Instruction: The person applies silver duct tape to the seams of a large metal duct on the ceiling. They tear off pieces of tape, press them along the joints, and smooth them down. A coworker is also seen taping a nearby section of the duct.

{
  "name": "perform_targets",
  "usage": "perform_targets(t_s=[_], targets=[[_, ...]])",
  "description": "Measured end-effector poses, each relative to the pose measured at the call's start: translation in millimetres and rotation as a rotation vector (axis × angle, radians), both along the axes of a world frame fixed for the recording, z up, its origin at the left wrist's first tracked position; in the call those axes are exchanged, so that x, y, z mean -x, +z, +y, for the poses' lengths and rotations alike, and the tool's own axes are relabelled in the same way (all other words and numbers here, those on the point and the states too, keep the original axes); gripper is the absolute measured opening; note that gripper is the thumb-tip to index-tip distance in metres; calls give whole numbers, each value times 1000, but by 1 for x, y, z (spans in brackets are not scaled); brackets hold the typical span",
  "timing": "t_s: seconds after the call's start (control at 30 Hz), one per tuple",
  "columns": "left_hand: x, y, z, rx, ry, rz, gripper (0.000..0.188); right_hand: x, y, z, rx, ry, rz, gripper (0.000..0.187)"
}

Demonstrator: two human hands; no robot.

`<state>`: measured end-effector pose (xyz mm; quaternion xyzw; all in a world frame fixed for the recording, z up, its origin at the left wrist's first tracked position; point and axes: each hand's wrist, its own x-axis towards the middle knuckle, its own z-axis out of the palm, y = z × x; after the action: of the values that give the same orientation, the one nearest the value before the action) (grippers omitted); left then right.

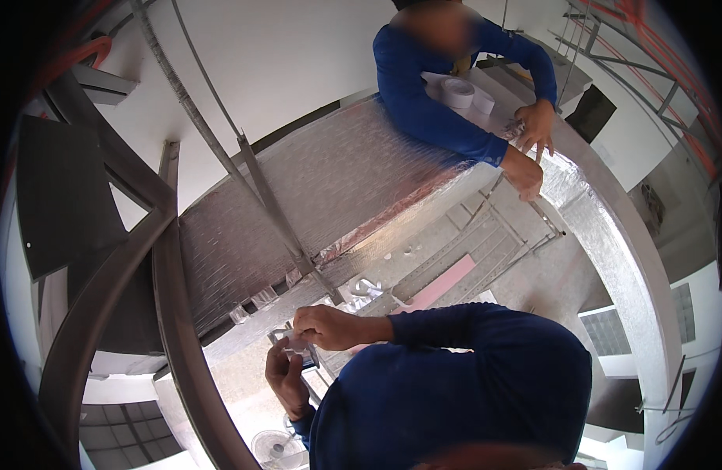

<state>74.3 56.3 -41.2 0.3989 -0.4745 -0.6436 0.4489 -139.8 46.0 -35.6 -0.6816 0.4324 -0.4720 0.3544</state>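
My right hand (327, 327) is closed, its fingers pinching a small pale strip (297, 342). Just below it, my left hand (286, 377) meets the same strip with thumb and fingertips. What the strip is made of I cannot make out. Both hands are held close together, in front of the near edge of a foil-covered duct (251, 235). Loose white curled strips (366, 288) show a little beyond my right hand.
Across the duct, a co-worker's hands (525, 168) work at a silver foil edge (568, 188). White rolls (457, 92) lie beside that person. Steel beams (173, 313) and a slanting rod (243, 180) stand left. Scaffolding (486, 251) and a fan (275, 446) are lower down.
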Motion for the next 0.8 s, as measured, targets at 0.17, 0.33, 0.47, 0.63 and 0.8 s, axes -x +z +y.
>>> perform_targets(t_s=[0.17,0.33,0.47,0.63,0.8], targets=[[2,3,0,0,-2,-53,44,2,-3,0,-11,-10,-8,12],[8,7,-3,-7,19,-62,43,5,-7,-2,-34,-18,4,13],[8,6,-4,-22,16,-114,42,6,-9,-2,-34,-35,-14,13],[8,2,-8,-28,16,-102,41,7,-11,-4,-46,-34,17,12],[8,2,-9,-38,16,-116,40,8,-14,-4,-53,-45,22,11]])
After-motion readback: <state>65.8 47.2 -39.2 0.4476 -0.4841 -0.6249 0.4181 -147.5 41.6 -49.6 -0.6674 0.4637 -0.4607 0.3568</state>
